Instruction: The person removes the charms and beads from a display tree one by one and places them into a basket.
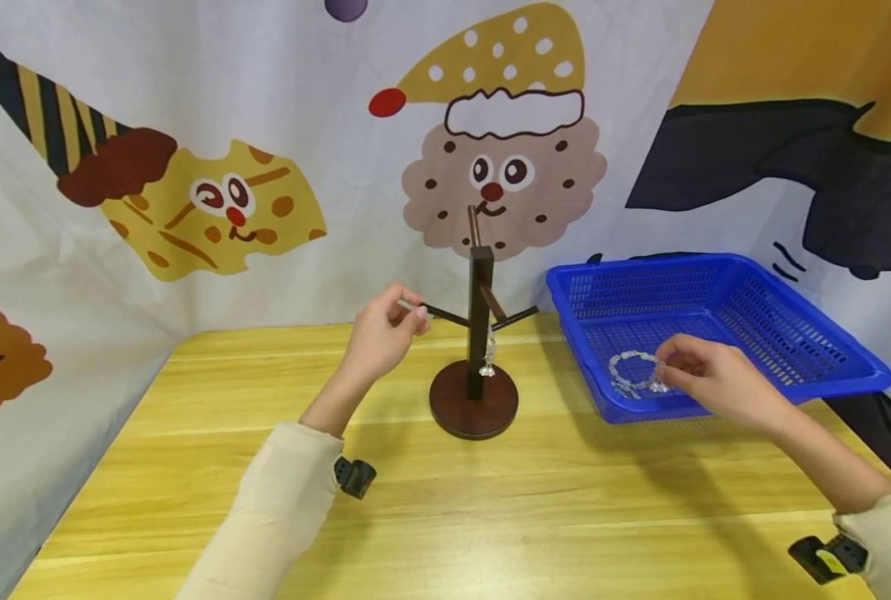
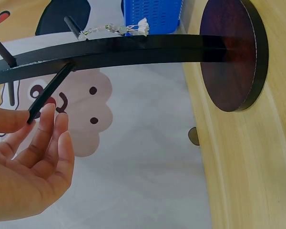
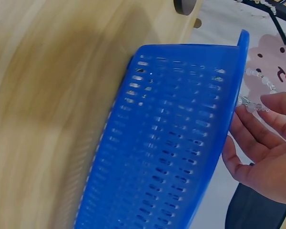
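Observation:
A dark wooden jewelry stand (image 1: 479, 333) with a round base and several slanting pegs stands upright on the table. My left hand (image 1: 383, 333) pinches the tip of its left peg (image 2: 50, 93) between thumb and fingers. From a peg on the right side hangs a clear beaded bracelet (image 1: 490, 354) with a pale flower-like charm. Over the near left part of the blue basket, my right hand (image 1: 723, 379) pinches another clear beaded bracelet (image 1: 631, 356), its loop hanging to the left of the fingertips. In the right wrist view, those beads (image 3: 260, 74) show just past the basket rim.
The blue plastic basket (image 1: 813, 382) sits at the table's right side, its walls full of slots. Some clear beads appear low inside it, though whether they belong to the held bracelet I cannot tell. Behind the wooden table (image 1: 445, 517) hangs a cartoon-printed cloth (image 1: 355, 192).

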{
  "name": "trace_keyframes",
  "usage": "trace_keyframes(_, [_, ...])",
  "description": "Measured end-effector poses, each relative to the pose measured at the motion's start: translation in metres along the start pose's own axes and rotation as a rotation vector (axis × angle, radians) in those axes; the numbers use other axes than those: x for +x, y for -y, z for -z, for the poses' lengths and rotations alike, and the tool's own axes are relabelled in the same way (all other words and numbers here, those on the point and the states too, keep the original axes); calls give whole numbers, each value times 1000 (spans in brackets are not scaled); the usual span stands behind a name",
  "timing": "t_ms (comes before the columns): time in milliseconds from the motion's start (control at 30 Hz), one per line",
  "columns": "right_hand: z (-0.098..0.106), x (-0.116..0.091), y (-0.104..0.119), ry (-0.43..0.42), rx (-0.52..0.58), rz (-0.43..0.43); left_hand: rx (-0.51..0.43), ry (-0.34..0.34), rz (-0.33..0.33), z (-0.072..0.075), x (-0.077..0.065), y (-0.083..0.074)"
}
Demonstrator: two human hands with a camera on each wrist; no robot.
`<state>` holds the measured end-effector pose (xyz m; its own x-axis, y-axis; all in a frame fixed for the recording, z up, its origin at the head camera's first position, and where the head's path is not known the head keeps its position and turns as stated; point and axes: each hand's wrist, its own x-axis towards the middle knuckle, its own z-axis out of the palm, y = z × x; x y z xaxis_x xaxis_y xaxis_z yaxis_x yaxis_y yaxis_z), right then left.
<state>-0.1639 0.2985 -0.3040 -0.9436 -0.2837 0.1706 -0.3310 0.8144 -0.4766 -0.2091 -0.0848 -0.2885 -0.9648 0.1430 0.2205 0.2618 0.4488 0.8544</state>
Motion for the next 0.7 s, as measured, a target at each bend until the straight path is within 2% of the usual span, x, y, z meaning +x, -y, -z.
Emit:
trace_keyframes(367, [1, 0, -7, 31, 3, 20, 0, 2, -7, 0, 0, 1])
trace_keyframes(700, [6, 15, 9, 25, -16, 55, 17, 0, 1, 0, 0, 0])
